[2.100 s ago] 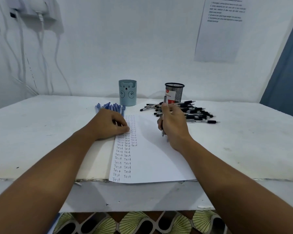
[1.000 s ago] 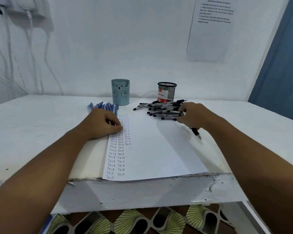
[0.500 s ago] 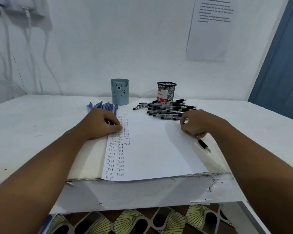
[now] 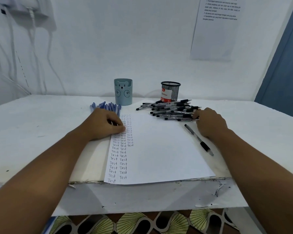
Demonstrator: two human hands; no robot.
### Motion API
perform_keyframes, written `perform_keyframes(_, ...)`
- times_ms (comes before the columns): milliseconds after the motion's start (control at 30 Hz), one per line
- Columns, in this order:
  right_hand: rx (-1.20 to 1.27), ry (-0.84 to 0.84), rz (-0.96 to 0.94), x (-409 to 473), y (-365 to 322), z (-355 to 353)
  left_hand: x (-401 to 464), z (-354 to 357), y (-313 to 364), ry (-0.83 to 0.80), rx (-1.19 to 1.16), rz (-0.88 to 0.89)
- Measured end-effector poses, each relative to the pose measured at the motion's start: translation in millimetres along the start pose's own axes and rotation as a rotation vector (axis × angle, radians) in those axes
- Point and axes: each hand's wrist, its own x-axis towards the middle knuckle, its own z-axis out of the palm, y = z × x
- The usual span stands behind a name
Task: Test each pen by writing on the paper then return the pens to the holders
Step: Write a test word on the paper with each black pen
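A white paper (image 4: 159,149) with columns of the handwritten word "Test" lies at the table's front edge. My left hand (image 4: 103,125) rests on its left edge with loosely curled fingers and holds nothing. One black pen (image 4: 199,140) lies loose on the paper's right side, just left of my right wrist. My right hand (image 4: 208,122) reaches into the near right edge of a pile of black pens (image 4: 171,110), fingertips touching them. Several blue pens (image 4: 107,105) lie behind my left hand. A blue bear holder (image 4: 123,92) and a black mesh holder (image 4: 170,92) stand at the back.
The white table (image 4: 41,125) has a chipped front edge. Cables and a charger (image 4: 30,12) hang on the wall at the left. A printed sheet (image 4: 215,27) is stuck to the wall at the right, beside a blue door (image 4: 284,65).
My right hand carried a black pen off the paper, laid it down on the paper's right side, let go, and moved forward to the black pen pile. My left hand stayed put.
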Motion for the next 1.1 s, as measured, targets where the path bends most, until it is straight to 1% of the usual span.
perform_keyframes(167,0.021,0.015,-0.008,-1,1,3,0,0,0,0.006,0.001,-0.015)
perform_keyframes(433,-0.065,0.088,-0.124,-7,-4,-2,-1,0,1,0.011,-0.013,-0.012)
perform_keyframes(567,-0.061,0.172,-0.177,-6,-10,-6,0,0,0,0.006,-0.013,-0.010)
perform_keyframes(700,0.040,0.334,-0.282,0,-27,-10,0,0,0,0.003,-0.013,-0.004)
perform_keyframes(800,0.098,0.357,-0.319,1,-49,-19,0,0,0,0.001,-0.013,-0.006)
perform_keyframes(867,0.179,0.371,-0.334,-2,-64,-28,0,0,-1,-0.001,-0.014,-0.007)
perform_keyframes(933,0.373,0.353,-0.331,-5,-76,-36,1,1,-1,-0.005,-0.012,-0.009)
perform_keyframes(1033,0.737,0.226,-0.242,-13,-94,-48,0,0,-1,-0.006,-0.015,-0.016)
perform_keyframes(1100,0.890,0.125,-0.164,-19,-100,-52,0,0,-1,-0.009,-0.021,-0.016)
